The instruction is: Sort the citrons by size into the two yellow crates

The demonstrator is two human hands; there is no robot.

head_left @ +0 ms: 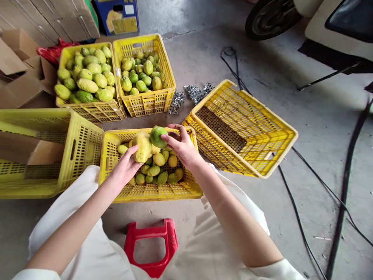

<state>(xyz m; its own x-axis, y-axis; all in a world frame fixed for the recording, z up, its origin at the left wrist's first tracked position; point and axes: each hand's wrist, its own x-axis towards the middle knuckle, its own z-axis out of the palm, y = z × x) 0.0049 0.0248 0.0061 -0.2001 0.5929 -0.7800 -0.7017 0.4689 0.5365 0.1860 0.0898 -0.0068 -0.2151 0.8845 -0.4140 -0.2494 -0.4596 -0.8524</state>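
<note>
My left hand [127, 165] is closed around a large, lumpy yellow fruit [142, 146], held above a yellow plastic crate [151, 195]. In my right hand [183, 146] is a smaller, rounder green fruit [157, 137], gripped between thumb and fingers. The two fruits are side by side, close together or touching. Below them, several small yellow and green fruits [154, 170] lie in the crate. Their exact kind I cannot tell. My hands and the held fruits hide part of the crate's far side.
Behind stand two crates of fruit, one left [89, 77] and one right [142, 74]. A tilted yellow crate [262, 140] is at right; another crate [81, 144], holding cardboard, is at left. A red stool [151, 233] stands between my legs. Black cables [346, 175] cross the floor near a vehicle [329, 23].
</note>
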